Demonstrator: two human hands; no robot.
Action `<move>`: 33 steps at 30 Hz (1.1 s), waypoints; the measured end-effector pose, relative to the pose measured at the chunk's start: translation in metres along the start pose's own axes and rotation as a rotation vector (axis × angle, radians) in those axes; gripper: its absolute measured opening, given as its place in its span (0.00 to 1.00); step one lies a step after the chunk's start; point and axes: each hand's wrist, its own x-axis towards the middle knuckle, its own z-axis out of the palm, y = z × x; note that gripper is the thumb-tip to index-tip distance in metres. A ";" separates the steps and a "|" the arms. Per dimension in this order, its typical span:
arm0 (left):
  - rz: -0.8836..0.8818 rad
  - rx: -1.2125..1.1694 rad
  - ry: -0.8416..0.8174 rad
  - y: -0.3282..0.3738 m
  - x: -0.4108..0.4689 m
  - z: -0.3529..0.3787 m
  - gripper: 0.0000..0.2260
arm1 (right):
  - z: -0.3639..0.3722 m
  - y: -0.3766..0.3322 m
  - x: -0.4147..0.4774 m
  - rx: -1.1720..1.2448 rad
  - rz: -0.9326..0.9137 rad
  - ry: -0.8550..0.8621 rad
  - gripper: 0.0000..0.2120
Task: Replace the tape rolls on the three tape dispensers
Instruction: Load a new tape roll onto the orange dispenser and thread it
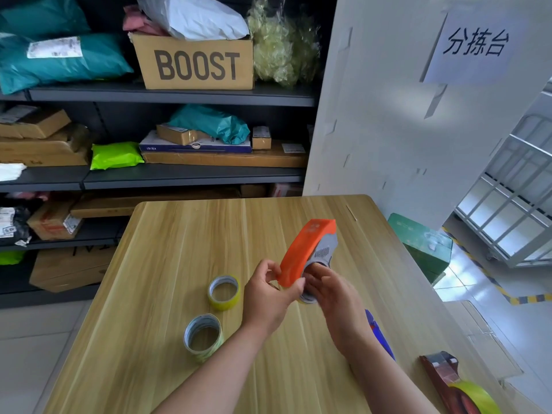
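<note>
An orange and grey tape dispenser [310, 249] is held tilted above the wooden table [167, 264]. My left hand [268, 297] grips its orange lower end. My right hand [334, 297] has its fingers curled at the grey hub, where a roll edge [307, 299] peeks out below. Two yellowish tape rolls lie flat on the table to the left: one [224, 292] close to my left hand, one [203, 336] nearer me. A blue dispenser [379, 333] shows behind my right forearm. A dark red dispenser [445, 375] with a yellow roll [475, 395] lies at the bottom right.
Dark shelves [167, 95] packed with parcels and a BOOST box [194, 62] stand behind the table. A white pillar [403, 115] with a paper sign rises at the table's far right corner. A green box [421, 243] and flat cardboard [484, 333] lie on the floor to the right.
</note>
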 end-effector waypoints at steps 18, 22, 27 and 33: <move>-0.341 -0.449 -0.252 -0.013 -0.017 -0.001 0.32 | -0.018 0.005 0.016 0.004 0.265 0.307 0.16; -0.381 -0.373 -0.192 -0.027 -0.030 0.002 0.24 | -0.025 0.008 0.013 -0.018 0.241 0.404 0.17; -0.341 -0.281 -0.209 -0.042 -0.042 0.010 0.03 | -0.032 0.005 0.014 -0.087 0.221 0.457 0.18; -0.419 -0.227 -0.277 -0.055 -0.057 0.017 0.04 | -0.045 0.010 -0.014 -0.207 0.200 0.529 0.11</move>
